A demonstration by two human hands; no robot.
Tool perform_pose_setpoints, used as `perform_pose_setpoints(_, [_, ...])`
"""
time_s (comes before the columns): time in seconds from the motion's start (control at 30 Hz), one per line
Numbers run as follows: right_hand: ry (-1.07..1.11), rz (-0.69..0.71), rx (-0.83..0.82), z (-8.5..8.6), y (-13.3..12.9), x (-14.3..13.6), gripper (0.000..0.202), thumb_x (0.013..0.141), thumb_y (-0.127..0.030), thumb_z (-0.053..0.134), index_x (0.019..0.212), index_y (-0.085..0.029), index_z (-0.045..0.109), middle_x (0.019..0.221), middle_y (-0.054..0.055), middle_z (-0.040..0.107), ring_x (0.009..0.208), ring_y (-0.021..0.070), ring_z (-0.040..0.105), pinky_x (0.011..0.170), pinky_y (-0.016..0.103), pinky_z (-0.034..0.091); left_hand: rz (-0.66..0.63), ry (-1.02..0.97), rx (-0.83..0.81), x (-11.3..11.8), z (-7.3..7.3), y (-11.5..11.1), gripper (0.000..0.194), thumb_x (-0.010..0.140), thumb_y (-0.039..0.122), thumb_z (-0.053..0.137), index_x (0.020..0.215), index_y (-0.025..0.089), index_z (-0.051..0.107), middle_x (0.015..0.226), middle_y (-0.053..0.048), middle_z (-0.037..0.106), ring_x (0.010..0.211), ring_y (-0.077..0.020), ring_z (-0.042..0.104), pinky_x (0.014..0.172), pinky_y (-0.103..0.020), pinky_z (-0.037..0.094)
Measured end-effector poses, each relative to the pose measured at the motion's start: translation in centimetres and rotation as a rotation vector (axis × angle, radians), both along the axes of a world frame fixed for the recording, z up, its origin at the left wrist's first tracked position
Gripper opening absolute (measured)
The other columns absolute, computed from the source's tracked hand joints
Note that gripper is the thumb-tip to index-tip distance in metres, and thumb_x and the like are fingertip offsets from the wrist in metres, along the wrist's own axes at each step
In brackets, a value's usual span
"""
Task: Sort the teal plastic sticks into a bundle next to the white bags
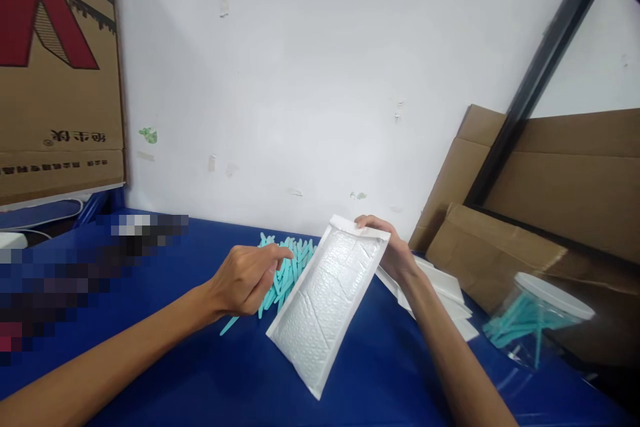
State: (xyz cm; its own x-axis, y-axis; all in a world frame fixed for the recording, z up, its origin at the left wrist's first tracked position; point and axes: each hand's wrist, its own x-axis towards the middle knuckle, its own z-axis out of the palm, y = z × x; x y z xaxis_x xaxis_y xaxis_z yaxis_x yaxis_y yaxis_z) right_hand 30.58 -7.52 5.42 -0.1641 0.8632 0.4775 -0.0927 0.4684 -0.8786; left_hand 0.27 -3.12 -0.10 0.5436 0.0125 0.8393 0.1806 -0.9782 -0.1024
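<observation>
My right hand (389, 245) grips the top edge of a white bubble mailer (327, 300), thumb in front at its flap end. The mailer hangs tilted above the blue table, its lower corner toward me. My left hand (250, 277) is closed, index finger bent toward the thumb, just left of the mailer. Whatever those fingers may hold is hidden. Behind and beside the left hand lies a loose heap of slim teal plastic sticks (287, 273), partly covered by the hand and mailer. One teal stick (229, 325) pokes out below the left wrist.
More white mailers (445, 290) lie behind my right forearm. A clear jar with a white lid (555, 293) holds teal sticks at right. Cardboard (500, 240) leans by a black metal post (540, 73). A large carton (60, 100) stands left on the blue table (165, 267); part is pixelated.
</observation>
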Motion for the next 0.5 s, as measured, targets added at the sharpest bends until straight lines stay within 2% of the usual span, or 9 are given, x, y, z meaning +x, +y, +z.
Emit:
perform_pose_setpoints(0.13, [-0.014, -0.046, 0.164, -0.4, 0.0, -2.0, 0.023, 0.068, -0.042, 0.056, 0.065, -0.019, 0.055, 0.108, 0.01, 0.058, 0.092, 0.0271, 0.053, 0.078, 0.036, 0.04, -0.009, -0.002, 0.026, -0.1, 0.1, 0.1, 0.03, 0.088, 0.008, 0.035, 0.112, 0.014, 0.05, 0.071, 0.0, 0.057, 0.057, -0.012, 0.057, 0.053, -0.025, 0.044])
perform_pose_setpoints(0.2, [0.005, -0.135, 0.218, -0.1, -0.5, -2.9, 0.024, 0.07, -0.044, 0.051, 0.061, -0.021, 0.048, 0.093, 0.01, 0.059, 0.097, 0.0301, 0.051, 0.086, 0.04, 0.039, 0.0, 0.01, 0.02, -0.2, 0.1, 0.2, 0.03, 0.088, 0.009, 0.034, 0.113, 0.015, 0.05, 0.071, 0.0, 0.057, 0.058, -0.0125, 0.057, 0.054, -0.025, 0.044])
perform_pose_setpoints(0.27, [0.073, -0.255, 0.294, 0.6, -1.4, -3.3, 0.028, 0.073, -0.048, 0.045, 0.062, -0.023, 0.041, 0.075, 0.007, 0.05, 0.095, 0.0301, 0.05, 0.092, 0.043, 0.037, -0.001, 0.016, 0.016, -0.2, 0.1, 0.2, 0.031, 0.088, 0.01, 0.034, 0.114, 0.015, 0.05, 0.071, 0.0, 0.057, 0.058, -0.0129, 0.057, 0.055, -0.025, 0.045])
perform_pose_setpoints(0.4, [0.136, -0.428, 0.408, 2.1, -2.6, -1.8, 0.031, 0.079, -0.053, 0.037, 0.066, -0.025, 0.039, 0.071, 0.003, 0.039, 0.088, 0.0265, 0.049, 0.093, 0.042, 0.038, -0.021, 0.014, 0.019, -0.2, 0.0, 0.1, 0.03, 0.088, 0.013, 0.033, 0.113, 0.016, 0.051, 0.067, 0.001, 0.057, 0.054, -0.0131, 0.056, 0.053, -0.025, 0.044])
perform_pose_setpoints(0.5, [0.013, -0.567, 0.386, 2.2, -1.8, 0.3, 0.025, 0.08, -0.045, 0.041, 0.067, -0.024, 0.044, 0.073, 0.003, 0.044, 0.083, 0.024, 0.05, 0.082, 0.037, 0.04, -0.005, 0.009, -0.001, -0.1, -0.1, 0.1, 0.03, 0.088, 0.016, 0.034, 0.112, 0.016, 0.053, 0.065, 0.0, 0.059, 0.053, -0.0134, 0.057, 0.054, -0.026, 0.046])
